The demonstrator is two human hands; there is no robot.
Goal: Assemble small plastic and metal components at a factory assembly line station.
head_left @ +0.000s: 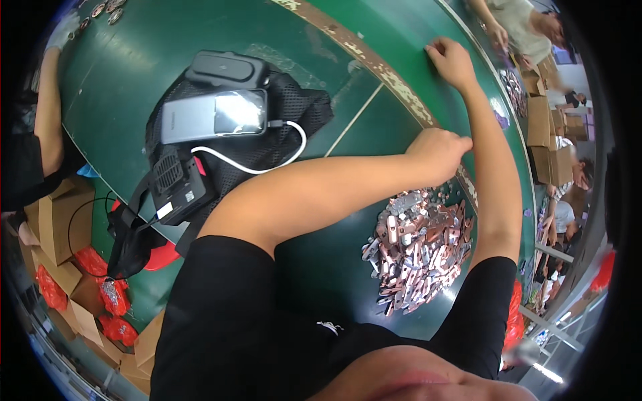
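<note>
My left hand (438,157) is curled closed above the worn brown rail (364,59), just beyond a heap of small metal parts (424,257). Whatever its fingers may hold is hidden. Farther off, my right hand (452,61) hangs over the bright green strip (408,50) past the rail. Its fingers are bent together, and I cannot make out anything in them. The heaped parts are flat, long and coppery or silvery, lying in front of my chest between my two arms.
On the green table (301,220), a black mesh bag (311,110) lies under a silver power bank (190,120) with a white cable (234,160), a black case (227,69) and a black vented device (175,184). Cartons (63,227) stand lower left. Another person's arm (48,113) reaches in at left.
</note>
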